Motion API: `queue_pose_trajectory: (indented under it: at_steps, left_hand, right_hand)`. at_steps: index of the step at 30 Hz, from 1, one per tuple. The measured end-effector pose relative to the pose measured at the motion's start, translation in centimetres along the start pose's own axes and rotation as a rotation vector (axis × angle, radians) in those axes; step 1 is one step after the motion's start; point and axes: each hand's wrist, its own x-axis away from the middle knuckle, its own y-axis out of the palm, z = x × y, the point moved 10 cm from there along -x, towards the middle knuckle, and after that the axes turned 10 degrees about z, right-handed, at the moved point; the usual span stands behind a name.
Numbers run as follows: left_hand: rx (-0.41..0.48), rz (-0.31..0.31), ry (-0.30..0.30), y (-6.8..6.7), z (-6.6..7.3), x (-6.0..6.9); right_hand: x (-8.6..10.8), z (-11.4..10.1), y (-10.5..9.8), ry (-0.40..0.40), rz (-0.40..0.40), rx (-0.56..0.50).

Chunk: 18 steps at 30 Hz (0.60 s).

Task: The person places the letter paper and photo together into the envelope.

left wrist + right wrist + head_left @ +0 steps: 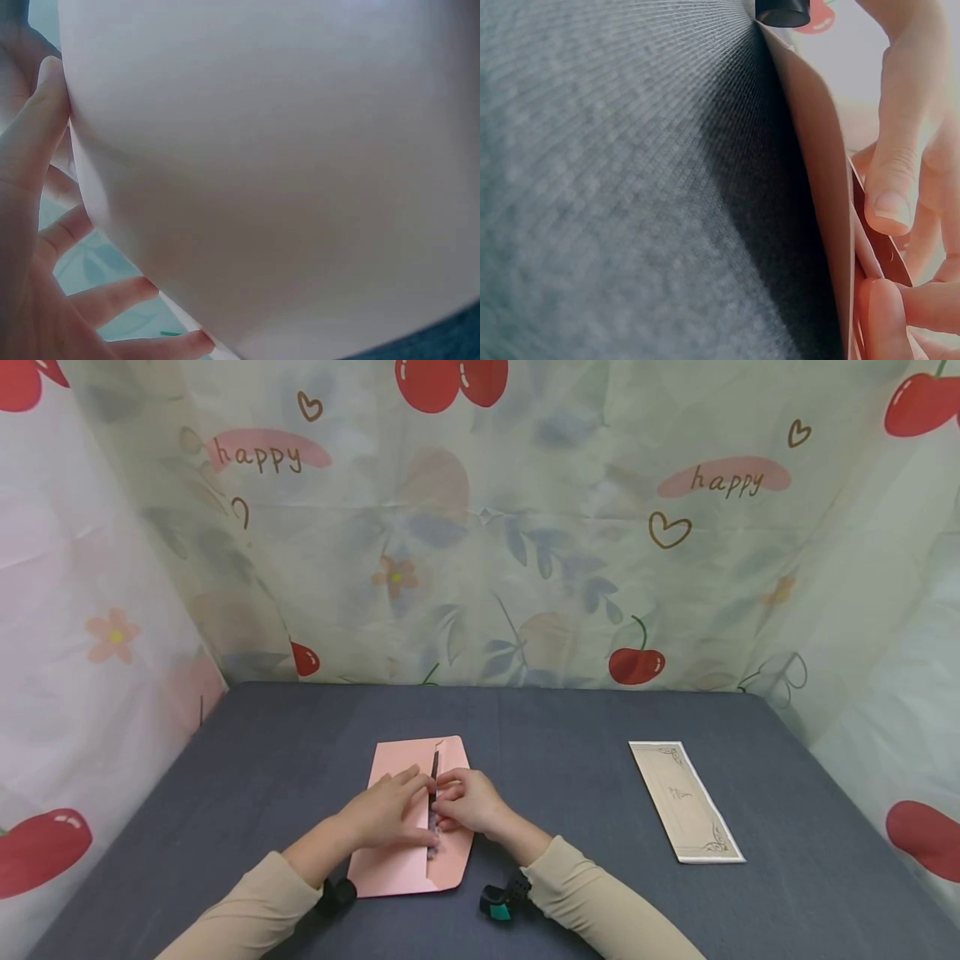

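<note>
A pink envelope (397, 872) lies on the table in front of me, its flap unfolded to the right. A dark, patterned sheet (435, 764) shows as a narrow strip along its mouth; the rest is hidden inside. My left hand (386, 810) lies across the envelope's front and holds its mouth edge, thumb and fingers spread apart. From the right, my right hand (468, 802) has curled fingers at the strip and seems to pinch it. In the left wrist view the pale envelope (285, 150) fills most of the picture. Fingertips (885, 304) meet at the mouth in the right wrist view.
A flat cream card (671, 802) with ornate corners lies at the right of the dark grey table (562, 735). Black wrist devices (501, 903) sit below the wrists. A printed curtain (480, 543) hangs behind the table and at both sides.
</note>
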Motion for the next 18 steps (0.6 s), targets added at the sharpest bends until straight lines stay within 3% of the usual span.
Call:
queue_pose_trajectory:
  at_steps: [18]
  left_hand:
    - [0.006,-0.003,0.012,0.03,0.21,-0.08]
  right_hand:
    - [-0.31,0.32,0.06,0.005,0.005,0.0]
